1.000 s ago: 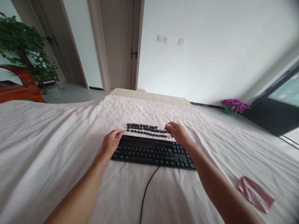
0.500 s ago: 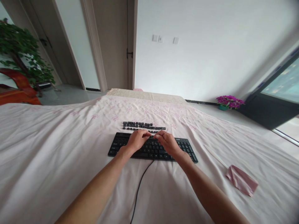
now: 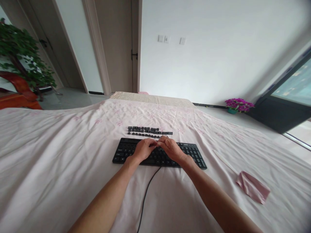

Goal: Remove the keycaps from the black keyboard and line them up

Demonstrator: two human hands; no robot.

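Observation:
A black keyboard [image 3: 196, 154] lies on the bed with its cable running toward me. Both my hands are over its middle, fingertips meeting near the upper rows. My left hand [image 3: 145, 149] has its thumb and fingers pinched together. My right hand [image 3: 170, 147] is closed too, its fingers bent down against the left fingertips. Whatever sits between the fingertips is hidden or too small to make out. Just beyond the keyboard, loose black keycaps [image 3: 145, 130] lie in rows on the sheet.
A pale pink floral sheet [image 3: 97, 181] covers the bed in wrinkles. To the right lies a folded pink cloth [image 3: 253, 187]. Farther off stand a pot of magenta flowers [image 3: 239, 105], a leafy plant [image 3: 21, 51] and a reddish wooden chair [image 3: 19, 92].
My hands have drawn closer together, the right one shifting slightly left until the fingertips meet. Keyboard and keycap rows stay in place.

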